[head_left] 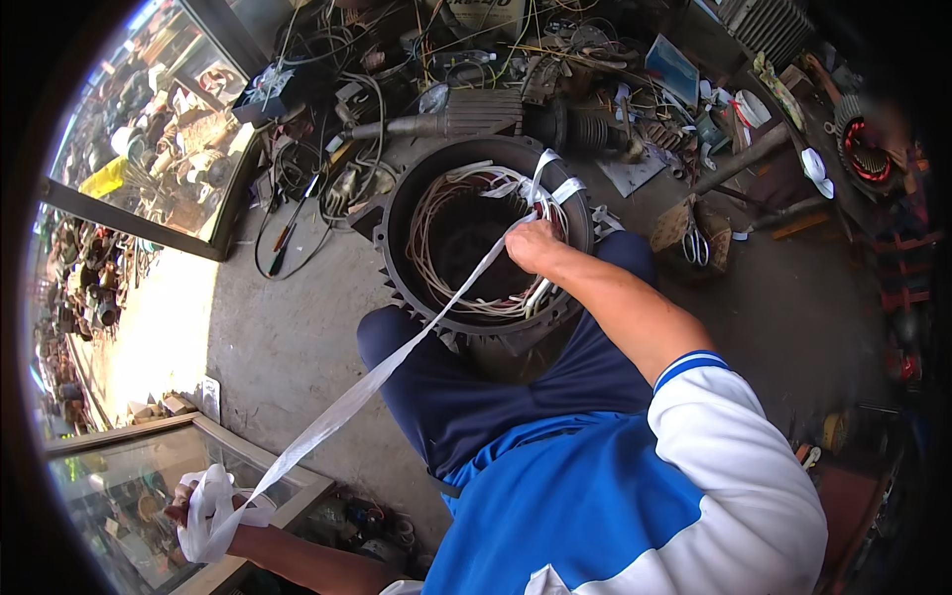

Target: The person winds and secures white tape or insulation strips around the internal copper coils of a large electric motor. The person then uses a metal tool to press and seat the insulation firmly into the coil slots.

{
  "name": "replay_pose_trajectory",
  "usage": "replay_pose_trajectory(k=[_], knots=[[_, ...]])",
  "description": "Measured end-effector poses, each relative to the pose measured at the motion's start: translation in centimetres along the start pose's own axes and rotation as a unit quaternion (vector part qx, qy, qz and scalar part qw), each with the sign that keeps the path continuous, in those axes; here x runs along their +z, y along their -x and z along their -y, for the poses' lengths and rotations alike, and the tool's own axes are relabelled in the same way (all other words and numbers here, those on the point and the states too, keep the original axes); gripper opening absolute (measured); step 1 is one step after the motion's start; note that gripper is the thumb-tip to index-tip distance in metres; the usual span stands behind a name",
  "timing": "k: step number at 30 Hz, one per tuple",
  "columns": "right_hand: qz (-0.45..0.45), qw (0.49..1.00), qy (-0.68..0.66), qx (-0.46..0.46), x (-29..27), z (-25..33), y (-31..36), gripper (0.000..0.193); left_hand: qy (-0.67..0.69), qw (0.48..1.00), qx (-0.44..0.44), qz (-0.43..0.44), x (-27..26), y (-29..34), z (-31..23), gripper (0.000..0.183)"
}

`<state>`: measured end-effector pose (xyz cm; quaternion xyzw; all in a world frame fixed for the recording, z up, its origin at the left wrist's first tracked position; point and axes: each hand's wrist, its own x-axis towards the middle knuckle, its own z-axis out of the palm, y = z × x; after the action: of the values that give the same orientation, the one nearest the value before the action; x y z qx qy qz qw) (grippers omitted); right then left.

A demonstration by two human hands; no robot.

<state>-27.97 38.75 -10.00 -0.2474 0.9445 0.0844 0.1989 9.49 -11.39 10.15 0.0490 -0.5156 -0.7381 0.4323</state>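
Running under everything: grey floor (pixel 297 327), sunlit at left, metal parts (pixel 484 112) heaped along the far side. Wood-framed glass panel (pixel 260 454) at lower left. Round dark housing (pixel 397 228), finned outside, open face up, between and just ahead of the person's knees (pixel 385 335). Ring of pale and reddish wires (pixel 421 253) sits inside it, open in the middle. White tape (pixel 342 409) wraps the ring's far right section, then runs as a long straight strip to lower left. Left hand (pixel 181 504), well apart from the housing: grip clamped on bunched tape, fingers partly covered. Right hand (pixel 535 246), over the ring's right side: grip clamped on tape; can't tell if wires are pinched too. Scissors (pixel 696 243) lie right of the housing, handles toward the person.
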Motion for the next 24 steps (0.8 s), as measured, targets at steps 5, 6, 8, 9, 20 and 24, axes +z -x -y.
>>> replay_pose_trajectory(k=[5,6,8,9,20,24], knots=[[-0.083,0.995,-0.037,-0.034,-1.4,3.4,-1.1,0.026,0.003,1.000,0.004,0.005,-3.4,1.0,-0.4,0.035],[-0.078,0.996,-0.037,-0.012,-1.2,3.1,-1.2,0.026,0.004,1.000,0.008,0.008,-3.8,1.0,-1.0,0.035],[-0.071,0.996,-0.038,0.032,-0.1,1.9,-2.1,0.028,0.045,0.998,-0.006,0.041,-3.3,0.3,-2.5,0.038],[-0.035,0.998,-0.012,0.043,0.5,1.0,-2.4,0.031,0.085,0.994,-0.023,0.071,-3.0,-0.1,-3.5,0.040],[-0.194,0.877,-0.348,-0.270,-8.5,13.6,4.1,0.030,-0.183,0.968,-0.169,-0.039,4.4,4.3,9.3,0.046],[-0.363,0.729,-0.386,-0.433,-15.3,24.5,13.4,0.015,-0.167,0.915,-0.326,0.167,17.4,10.9,17.2,0.053]])
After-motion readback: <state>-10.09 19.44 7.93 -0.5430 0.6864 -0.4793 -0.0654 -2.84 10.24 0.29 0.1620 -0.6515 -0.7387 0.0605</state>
